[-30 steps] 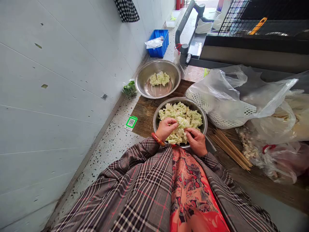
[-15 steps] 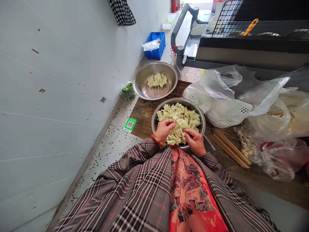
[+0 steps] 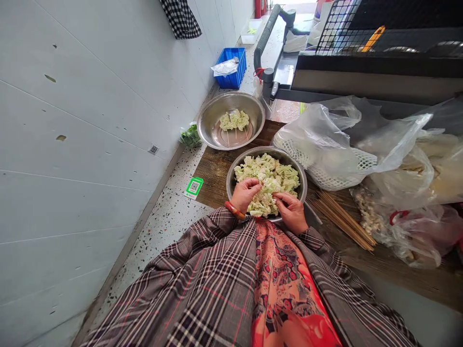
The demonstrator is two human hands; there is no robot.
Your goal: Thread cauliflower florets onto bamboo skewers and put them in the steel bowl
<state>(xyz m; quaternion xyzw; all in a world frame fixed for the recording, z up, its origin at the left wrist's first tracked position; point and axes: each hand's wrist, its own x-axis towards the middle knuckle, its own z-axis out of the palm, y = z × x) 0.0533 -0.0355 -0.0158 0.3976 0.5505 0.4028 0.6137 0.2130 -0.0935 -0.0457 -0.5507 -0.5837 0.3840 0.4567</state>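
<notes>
Pinching pale green-white cauliflower florets (image 3: pixel 271 185) over the round steel bowl (image 3: pixel 303 184), the left hand (image 3: pixel 245 194) and right hand (image 3: pixel 292 213) should press lightly, sparing the crumbly tops.

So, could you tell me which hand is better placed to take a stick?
Probably the right hand: the sticks lie on its side of the bowl, while the left hand is farther away. Both are busy with cauliflower, though.
</notes>
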